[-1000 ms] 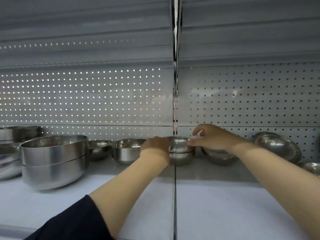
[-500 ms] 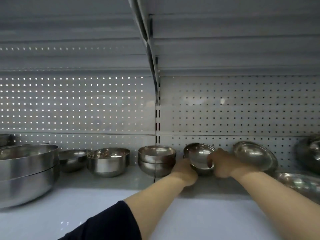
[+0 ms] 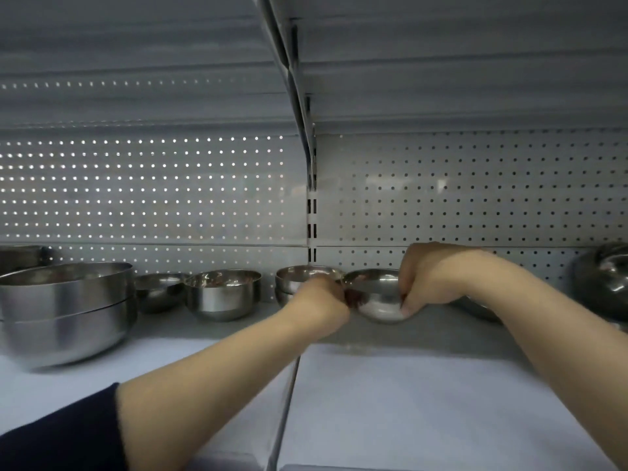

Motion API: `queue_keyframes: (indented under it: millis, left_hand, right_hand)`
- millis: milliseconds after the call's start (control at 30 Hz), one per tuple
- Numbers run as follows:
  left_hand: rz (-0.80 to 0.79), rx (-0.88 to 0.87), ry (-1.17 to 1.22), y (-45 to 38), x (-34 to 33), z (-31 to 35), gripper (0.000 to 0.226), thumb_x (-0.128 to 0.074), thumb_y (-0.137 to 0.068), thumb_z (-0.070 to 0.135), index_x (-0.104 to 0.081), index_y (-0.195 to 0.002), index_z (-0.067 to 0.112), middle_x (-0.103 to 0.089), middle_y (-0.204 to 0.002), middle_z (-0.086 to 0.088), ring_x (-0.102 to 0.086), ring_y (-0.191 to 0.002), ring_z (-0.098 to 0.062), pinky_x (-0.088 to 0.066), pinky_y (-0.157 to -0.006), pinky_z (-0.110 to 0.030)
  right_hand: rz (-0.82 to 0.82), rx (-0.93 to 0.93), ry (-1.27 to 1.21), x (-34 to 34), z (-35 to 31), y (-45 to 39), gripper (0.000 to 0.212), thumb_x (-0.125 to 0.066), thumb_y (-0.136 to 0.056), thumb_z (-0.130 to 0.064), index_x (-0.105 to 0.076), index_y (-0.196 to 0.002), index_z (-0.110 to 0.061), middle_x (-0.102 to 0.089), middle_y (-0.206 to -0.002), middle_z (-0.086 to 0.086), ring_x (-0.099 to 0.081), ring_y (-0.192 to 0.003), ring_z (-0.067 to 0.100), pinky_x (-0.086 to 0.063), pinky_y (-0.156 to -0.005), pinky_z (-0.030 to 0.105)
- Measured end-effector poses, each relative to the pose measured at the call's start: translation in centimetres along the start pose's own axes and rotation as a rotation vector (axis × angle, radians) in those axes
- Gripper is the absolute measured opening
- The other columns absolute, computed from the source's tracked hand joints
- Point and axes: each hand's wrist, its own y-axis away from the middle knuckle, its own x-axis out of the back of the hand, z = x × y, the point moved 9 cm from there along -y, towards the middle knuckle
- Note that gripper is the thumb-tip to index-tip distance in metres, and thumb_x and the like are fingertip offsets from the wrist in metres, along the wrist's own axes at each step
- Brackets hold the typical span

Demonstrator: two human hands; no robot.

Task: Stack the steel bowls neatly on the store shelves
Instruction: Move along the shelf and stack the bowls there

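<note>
Shelf point(image 3: 407, 385): bowl point(image 3: 375, 294), flanking bowl stack point(image 3: 299, 277)

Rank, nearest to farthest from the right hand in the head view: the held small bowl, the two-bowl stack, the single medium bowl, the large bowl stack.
From the right hand:
1. Small bowl, in its grip.
2. Two-bowl stack, just left.
3. Medium bowl, further left.
4. Large bowl stack, far left.

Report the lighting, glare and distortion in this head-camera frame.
Head view: dim, cool light; backlight glows through the left pegboard holes, while the right panel's holes stay dark. Soft highlights streak the small bowl gripped by the left hand and right hand. Wide-angle bending curves the centre upright; edges look slightly soft.
</note>
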Motion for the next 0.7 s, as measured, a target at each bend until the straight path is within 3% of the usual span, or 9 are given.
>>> queue_keyframes:
  millis: [67, 167, 267, 333, 500, 600, 700]
  left_hand:
    - [0.086, -0.006, -0.090, 2.7, 3.2, -1.5, 0.023, -0.056, -0.080, 0.006, -0.075, -0.091, 0.012, -0.068, -0.079, -0.004, -0.060, -0.074, -0.019, -0.049, -0.070, -0.025]
    - [0.269, -0.019, -0.391, 6.4, 6.7, -2.8, 0.025, -0.050, -0.077, 0.008, -0.075, -0.080, 0.016, -0.069, -0.074, -0.003, -0.063, -0.076, -0.024, -0.047, -0.063, -0.025]
    - [0.398, -0.005, -0.450, 8.8, 8.1, -4.1, 0.019, -0.051, -0.079, 0.011, -0.068, -0.070, 0.012, -0.061, -0.063, -0.002, -0.060, -0.070, -0.025, -0.043, -0.056, -0.026]
    - [0.448, 0.011, -0.460, 9.8, 8.6, -4.9, 0.017, -0.053, -0.079, 0.014, -0.068, -0.072, 0.012, -0.066, -0.067, -0.003, -0.062, -0.072, -0.024, -0.048, -0.060, -0.028]
    - [0.459, 0.032, -0.468, 10.7, 8.9, -6.0, 0.017, -0.055, -0.075, 0.011, -0.071, -0.082, 0.014, -0.071, -0.079, -0.003, -0.065, -0.083, -0.024, -0.053, -0.070, -0.030]
    - [0.450, 0.021, -0.482, 10.6, 8.8, -5.9, 0.018, -0.055, -0.077, 0.011, -0.071, -0.083, 0.015, -0.071, -0.081, -0.001, -0.065, -0.085, -0.022, -0.050, -0.069, -0.027]
    - [0.384, 0.019, -0.550, 10.9, 8.6, -6.0, 0.023, -0.056, -0.081, 0.018, -0.066, -0.101, 0.020, -0.069, -0.098, 0.002, -0.063, -0.098, -0.021, -0.050, -0.077, -0.028]
  right_hand:
    - [0.045, 0.065, -0.035, 0.4, -2.6, 1.6, 0.023, -0.073, -0.077, -0.031, -0.071, -0.093, -0.014, -0.066, -0.090, -0.001, -0.062, -0.085, 0.017, -0.048, -0.072, 0.026]
    - [0.104, 0.185, -0.136, 0.6, -6.4, 3.5, 0.021, -0.075, -0.075, -0.026, -0.073, -0.092, -0.014, -0.069, -0.091, 0.000, -0.065, -0.090, 0.019, -0.048, -0.071, 0.026]
    - [0.141, 0.252, -0.157, 0.2, -9.1, 4.3, 0.021, -0.073, -0.078, -0.025, -0.072, -0.095, -0.012, -0.071, -0.097, 0.004, -0.066, -0.093, 0.021, -0.052, -0.075, 0.029]
    - [0.157, 0.277, -0.171, -0.2, -10.2, 4.8, 0.022, -0.072, -0.079, -0.026, -0.071, -0.096, -0.012, -0.071, -0.096, 0.004, -0.066, -0.093, 0.022, -0.052, -0.077, 0.031]
    - [0.203, 0.298, -0.192, -1.3, -11.3, 5.6, 0.018, -0.071, -0.079, -0.026, -0.072, -0.090, -0.012, -0.069, -0.089, 0.002, -0.064, -0.088, 0.021, -0.044, -0.061, 0.025]
    - [0.207, 0.266, -0.200, -1.8, -11.3, 5.6, 0.022, -0.070, -0.080, -0.027, -0.067, -0.097, -0.012, -0.068, -0.095, 0.003, -0.064, -0.088, 0.021, -0.050, -0.068, 0.028]
    - [0.204, 0.241, -0.214, -1.9, -11.0, 5.8, 0.024, -0.070, -0.080, -0.030, -0.070, -0.096, -0.013, -0.068, -0.095, 0.004, -0.064, -0.086, 0.020, -0.054, -0.071, 0.029]
